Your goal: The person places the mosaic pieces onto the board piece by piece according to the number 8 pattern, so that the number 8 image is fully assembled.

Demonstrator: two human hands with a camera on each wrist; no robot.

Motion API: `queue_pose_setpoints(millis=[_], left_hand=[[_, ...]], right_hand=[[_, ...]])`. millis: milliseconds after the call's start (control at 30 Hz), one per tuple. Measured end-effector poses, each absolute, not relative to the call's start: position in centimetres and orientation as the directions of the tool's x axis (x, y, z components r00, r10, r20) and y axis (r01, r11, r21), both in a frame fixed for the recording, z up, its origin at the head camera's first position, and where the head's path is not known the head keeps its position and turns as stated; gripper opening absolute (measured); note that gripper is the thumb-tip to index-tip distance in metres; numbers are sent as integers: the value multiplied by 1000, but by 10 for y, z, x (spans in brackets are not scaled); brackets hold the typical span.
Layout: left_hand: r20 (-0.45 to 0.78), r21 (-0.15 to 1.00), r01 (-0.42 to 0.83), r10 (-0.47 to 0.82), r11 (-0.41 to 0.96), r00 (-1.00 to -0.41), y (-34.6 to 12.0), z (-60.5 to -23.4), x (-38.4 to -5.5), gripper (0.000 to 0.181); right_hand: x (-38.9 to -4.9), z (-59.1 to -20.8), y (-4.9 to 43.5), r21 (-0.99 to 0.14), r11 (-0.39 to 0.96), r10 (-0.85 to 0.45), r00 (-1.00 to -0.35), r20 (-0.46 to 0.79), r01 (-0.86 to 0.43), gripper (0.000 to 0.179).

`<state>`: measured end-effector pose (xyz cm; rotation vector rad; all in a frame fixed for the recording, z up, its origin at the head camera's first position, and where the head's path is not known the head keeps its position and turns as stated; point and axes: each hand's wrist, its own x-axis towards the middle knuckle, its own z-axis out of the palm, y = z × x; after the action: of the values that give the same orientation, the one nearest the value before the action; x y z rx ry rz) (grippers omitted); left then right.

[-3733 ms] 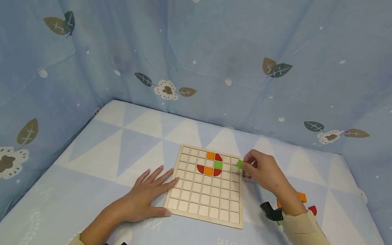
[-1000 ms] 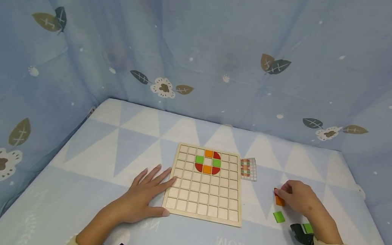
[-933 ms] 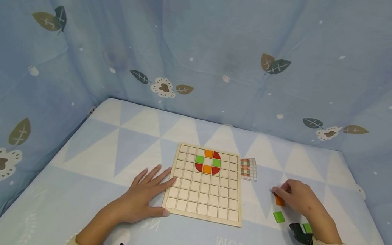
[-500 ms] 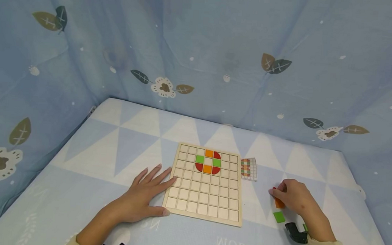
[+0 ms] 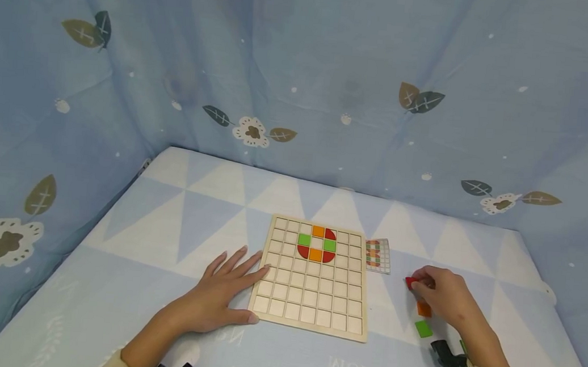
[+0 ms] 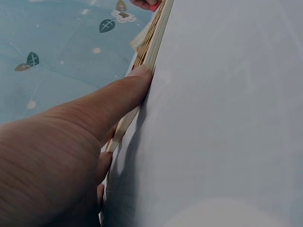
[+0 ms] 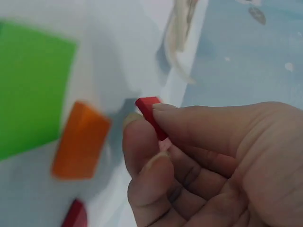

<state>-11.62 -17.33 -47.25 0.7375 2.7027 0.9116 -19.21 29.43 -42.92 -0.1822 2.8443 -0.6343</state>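
A square wooden grid board [image 5: 311, 298] lies on the table with several red, orange and green tiles set in its upper cells, round one bare cell. My left hand [image 5: 214, 300], fingers straight and spread, touches the board's left side; in the left wrist view the thumb [image 6: 118, 97] presses the board's edge [image 6: 158, 35]. Right of the board, my right hand [image 5: 444, 299] pinches a small red tile [image 5: 410, 282] between thumb and fingertips. The right wrist view has this red tile [image 7: 152, 116] tilted just above the cloth.
Beside my right hand lie a loose orange tile [image 5: 424, 309] and a green tile [image 5: 424, 329]. A dark red piece [image 7: 75, 215] shows in the right wrist view. A printed pattern card [image 5: 378, 256] lies against the board's right edge. Patterned curtain [image 5: 301, 81] hangs behind the table.
The green tile held earlier now sits left of the bare cell. My right hand has moved to the loose tiles and lifted a red one. My left hand has stayed put.
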Motion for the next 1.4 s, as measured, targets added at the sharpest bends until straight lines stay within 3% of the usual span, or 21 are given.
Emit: queue_pose_setpoints(millis=[367, 600, 933, 1200, 1400], left_hand=[[-53, 596, 379, 506, 708, -861, -177, -472, -117, 91], [-39, 600, 395, 519, 695, -854, -176, -472, -119, 91], [-44, 601, 387, 512, 700, -858, -174, -473, -119, 91], [-60, 607, 365, 498, 706, -865, -171, -475, -115, 90], [-50, 592, 384, 507, 709, -860, -172, -473, -117, 91]], right_hand=[[-216, -405, 228, -519, 797, -343, -939, 33, -309, 8], [-255, -404, 170, -557, 719, -500, -866, -1, -415, 9], [-289, -410, 109, -533, 698, -598, -798, -67, -479, 13], [-299, -425, 88, -543, 697, -623, -771, -134, -469, 13], [-297, -425, 88, -455, 729, -622, -773, -128, -511, 15]])
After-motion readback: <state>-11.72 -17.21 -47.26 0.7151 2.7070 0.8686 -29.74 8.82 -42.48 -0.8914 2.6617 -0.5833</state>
